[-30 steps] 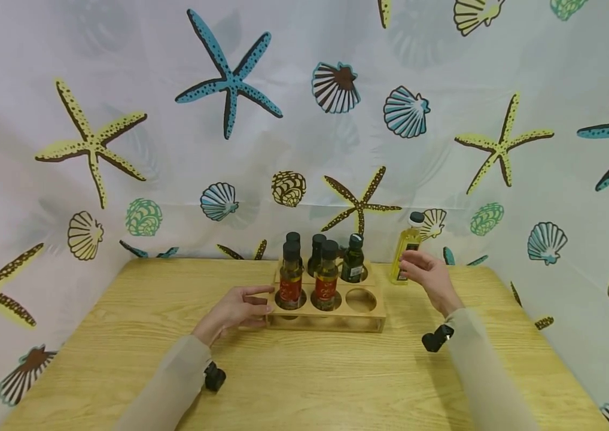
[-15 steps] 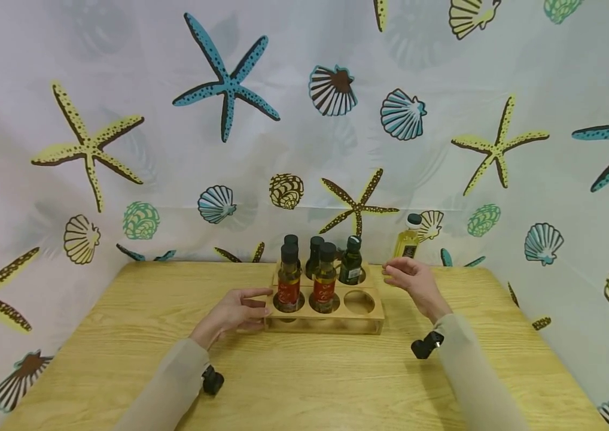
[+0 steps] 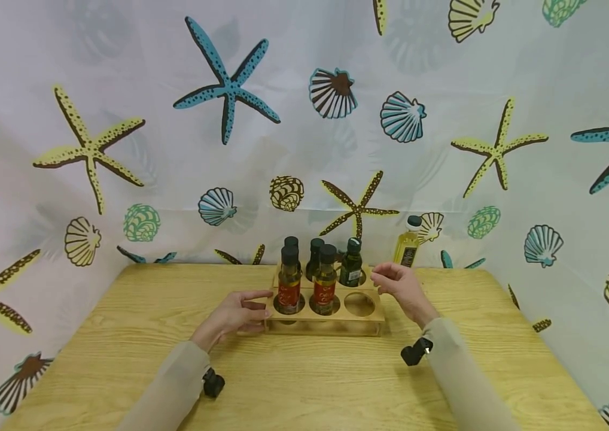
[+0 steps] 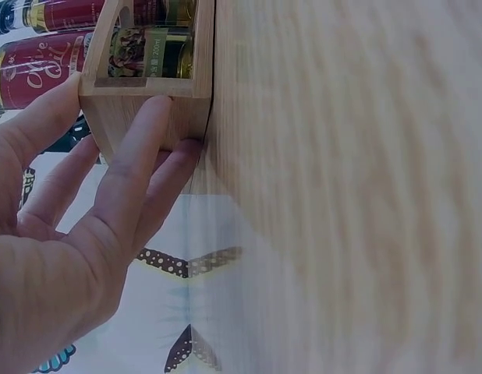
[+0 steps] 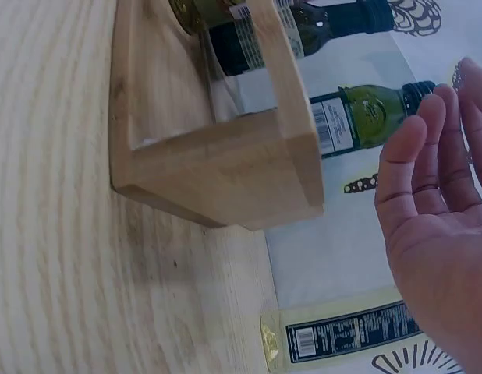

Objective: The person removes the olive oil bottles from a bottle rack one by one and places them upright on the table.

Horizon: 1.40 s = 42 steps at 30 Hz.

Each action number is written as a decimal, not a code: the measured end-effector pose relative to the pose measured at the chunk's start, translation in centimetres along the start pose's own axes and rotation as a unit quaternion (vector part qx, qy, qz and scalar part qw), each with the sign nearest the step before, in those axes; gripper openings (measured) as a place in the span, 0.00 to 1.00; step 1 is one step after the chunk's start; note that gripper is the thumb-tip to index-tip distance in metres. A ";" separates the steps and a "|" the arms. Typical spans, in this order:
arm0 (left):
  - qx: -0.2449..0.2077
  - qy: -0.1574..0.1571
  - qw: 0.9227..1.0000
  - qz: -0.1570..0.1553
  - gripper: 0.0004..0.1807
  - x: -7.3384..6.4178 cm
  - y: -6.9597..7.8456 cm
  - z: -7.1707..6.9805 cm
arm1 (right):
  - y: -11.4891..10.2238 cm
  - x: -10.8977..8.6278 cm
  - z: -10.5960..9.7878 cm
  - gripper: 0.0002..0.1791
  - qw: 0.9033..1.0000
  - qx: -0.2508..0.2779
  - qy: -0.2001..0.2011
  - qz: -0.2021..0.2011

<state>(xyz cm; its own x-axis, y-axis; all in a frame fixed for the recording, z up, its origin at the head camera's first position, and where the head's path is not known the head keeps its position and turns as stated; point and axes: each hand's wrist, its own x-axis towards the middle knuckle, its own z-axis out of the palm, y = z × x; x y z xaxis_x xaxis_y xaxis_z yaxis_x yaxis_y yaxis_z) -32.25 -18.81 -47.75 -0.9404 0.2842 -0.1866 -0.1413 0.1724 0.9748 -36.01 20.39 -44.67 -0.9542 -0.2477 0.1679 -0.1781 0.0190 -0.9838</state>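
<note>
A two-tier wooden bottle rack (image 3: 326,326) stands on the table. Two red-labelled olive oil bottles (image 3: 289,293) fill the left and middle front holes; the front right hole has no bottle. Dark-capped bottles stand in the back row, including a green one (image 3: 351,267) at its right. My left hand (image 4: 85,234) rests its fingertips on the rack's left end panel, thumb at the top edge. My right hand (image 3: 401,291) holds nothing and hovers just beyond the rack's right end, its fingers slightly bent. Behind it stands a yellow oil bottle (image 3: 406,248), partly hidden by the hand.
The light wooden table (image 3: 304,383) runs up to a white curtain (image 3: 283,149) printed with starfish and shells, which hangs behind and along both sides. A small black camera (image 3: 213,383) is strapped to the left wrist, another (image 3: 416,352) to the right.
My right hand has moved left, from the front of the yellow oil bottle to the rack's right end. The bottle stays standing where it was. My left hand keeps its place on the rack.
</note>
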 end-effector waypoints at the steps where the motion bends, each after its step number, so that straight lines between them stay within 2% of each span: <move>1: 0.000 0.000 1.000 0.000 0.31 0.0 0.0 0.0 | 0.0 0.0 0.2 0.07 1.000 -0.004 -0.003 0.001; 11: 0.009 -0.008 1.000 0.003 0.31 -0.2 0.5 0.2 | -0.1 0.0 1.4 0.08 1.000 -0.002 -0.025 0.002; 16: 0.006 -0.006 1.000 0.000 0.32 -0.1 0.3 0.1 | -0.1 0.0 2.1 0.19 0.999 -0.018 -0.032 0.008; 19: 0.006 -0.004 1.000 -0.001 0.32 -0.1 0.2 0.0 | -0.1 0.1 2.5 0.22 0.999 -0.028 -0.035 0.012; 29: 0.003 -0.004 1.000 -0.003 0.33 0.1 0.3 -0.1 | -0.4 0.5 4.4 0.17 0.999 -0.020 -0.043 0.014; 36: 0.003 -0.002 1.000 -0.002 0.33 0.0 0.3 -0.1 | -0.7 0.7 5.7 0.23 0.999 -0.016 -0.033 0.005; 42: -0.001 -0.001 1.000 -0.005 0.32 0.1 0.3 -0.1 | -0.7 1.0 6.6 0.23 0.999 -0.026 -0.033 -0.007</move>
<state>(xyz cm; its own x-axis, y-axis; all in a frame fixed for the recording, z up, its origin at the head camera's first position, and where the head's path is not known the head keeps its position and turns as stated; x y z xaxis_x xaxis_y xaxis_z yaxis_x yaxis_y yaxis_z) -32.42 -18.85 -47.50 -0.9386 0.2834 -0.1969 -0.1516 0.1740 0.9730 -35.27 13.71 -44.21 -0.9339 -0.3120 0.1745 -0.2043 0.0652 -0.9767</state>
